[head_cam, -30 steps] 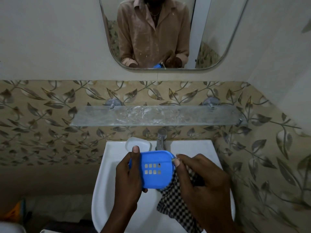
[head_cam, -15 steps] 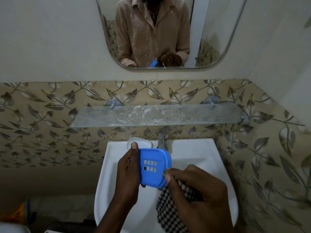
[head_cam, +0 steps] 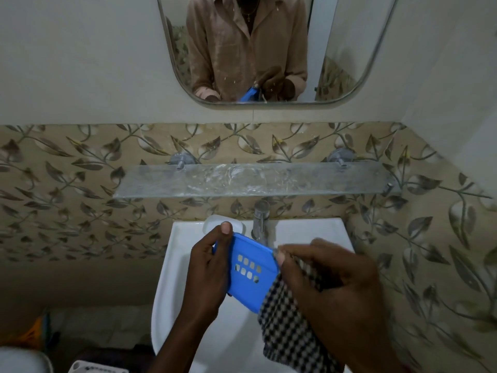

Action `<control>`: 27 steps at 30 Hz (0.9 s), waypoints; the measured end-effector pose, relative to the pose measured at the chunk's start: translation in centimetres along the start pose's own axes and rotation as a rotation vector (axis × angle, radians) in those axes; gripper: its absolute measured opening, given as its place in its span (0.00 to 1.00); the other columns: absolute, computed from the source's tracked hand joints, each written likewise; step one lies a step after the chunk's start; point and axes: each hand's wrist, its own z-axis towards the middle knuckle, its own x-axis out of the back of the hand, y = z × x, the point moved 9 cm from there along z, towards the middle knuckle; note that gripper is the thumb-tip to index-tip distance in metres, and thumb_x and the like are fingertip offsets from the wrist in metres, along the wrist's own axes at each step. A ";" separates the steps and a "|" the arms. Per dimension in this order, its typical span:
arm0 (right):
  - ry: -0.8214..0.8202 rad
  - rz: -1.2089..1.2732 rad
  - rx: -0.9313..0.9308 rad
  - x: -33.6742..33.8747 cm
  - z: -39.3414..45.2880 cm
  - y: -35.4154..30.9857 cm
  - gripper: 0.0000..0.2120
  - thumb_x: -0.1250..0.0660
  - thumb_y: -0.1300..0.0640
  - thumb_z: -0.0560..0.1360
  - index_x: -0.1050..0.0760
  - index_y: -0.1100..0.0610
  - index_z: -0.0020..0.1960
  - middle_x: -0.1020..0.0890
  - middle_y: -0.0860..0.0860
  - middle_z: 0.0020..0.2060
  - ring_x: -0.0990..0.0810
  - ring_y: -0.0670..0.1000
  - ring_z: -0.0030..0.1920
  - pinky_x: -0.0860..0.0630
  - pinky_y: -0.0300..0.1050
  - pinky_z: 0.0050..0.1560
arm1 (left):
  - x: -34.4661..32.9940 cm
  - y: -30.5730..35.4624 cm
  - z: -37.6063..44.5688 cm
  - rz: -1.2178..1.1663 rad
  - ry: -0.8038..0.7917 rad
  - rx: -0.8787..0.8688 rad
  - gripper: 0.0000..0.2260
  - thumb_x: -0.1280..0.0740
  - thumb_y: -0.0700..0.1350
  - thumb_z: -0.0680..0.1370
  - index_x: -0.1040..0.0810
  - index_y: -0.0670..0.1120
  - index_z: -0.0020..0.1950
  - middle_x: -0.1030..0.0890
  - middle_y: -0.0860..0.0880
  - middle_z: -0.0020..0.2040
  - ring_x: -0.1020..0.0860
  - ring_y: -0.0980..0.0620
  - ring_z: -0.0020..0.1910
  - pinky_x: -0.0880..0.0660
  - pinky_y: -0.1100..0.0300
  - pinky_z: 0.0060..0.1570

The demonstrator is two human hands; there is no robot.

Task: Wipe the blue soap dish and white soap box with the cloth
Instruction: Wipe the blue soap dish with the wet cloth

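My left hand [head_cam: 207, 275] grips the blue soap dish [head_cam: 250, 275] by its left edge and holds it above the white basin, its underside with small square holes facing me. A black-and-white checked cloth [head_cam: 290, 327] is held in my right hand [head_cam: 330, 281], pressed against the dish's right edge and hanging down below it. The white soap box [head_cam: 215, 222] rests on the basin's back ledge, partly hidden behind my left thumb.
A white basin [head_cam: 172, 286] sits below, with a chrome tap [head_cam: 260, 216] at its back. Above it a glass shelf [head_cam: 250, 181] sticks out from the leaf-patterned tiles. A mirror [head_cam: 269, 49] hangs higher up. A white object [head_cam: 21, 359] lies at the lower left.
The dish has tilted and turned slightly in my left hand. My right hand with the cloth slid down, then back up along the dish's right edge.
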 end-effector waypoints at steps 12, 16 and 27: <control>-0.268 0.159 -0.282 -0.3 -1.0 2.7 0.04 0.24 0.55 0.70 0.13 0.45 0.42 0.12 0.44 0.37 0.13 0.43 0.42 0.18 0.35 0.45 | 0.1 4.4 0.7 0.170 -0.120 -0.184 0.19 0.41 0.66 0.78 0.31 0.56 0.33 0.31 0.55 0.28 0.31 0.60 0.27 0.35 0.69 0.28; -0.232 0.188 -0.324 -0.5 0.3 3.7 0.07 0.25 0.60 0.72 0.13 0.49 0.41 0.12 0.47 0.37 0.13 0.47 0.40 0.17 0.42 0.43 | -3.1 4.5 -0.7 0.170 -0.272 -0.196 0.15 0.37 0.62 0.78 0.28 0.57 0.34 0.27 0.56 0.30 0.28 0.60 0.29 0.32 0.69 0.30; -0.240 0.288 -0.332 -0.8 -0.2 2.5 0.03 0.24 0.57 0.72 0.13 0.49 0.43 0.12 0.48 0.39 0.12 0.48 0.42 0.16 0.43 0.43 | -4.6 4.9 -1.5 0.110 -0.405 -0.199 0.20 0.38 0.67 0.79 0.26 0.53 0.37 0.25 0.55 0.32 0.27 0.61 0.31 0.32 0.71 0.33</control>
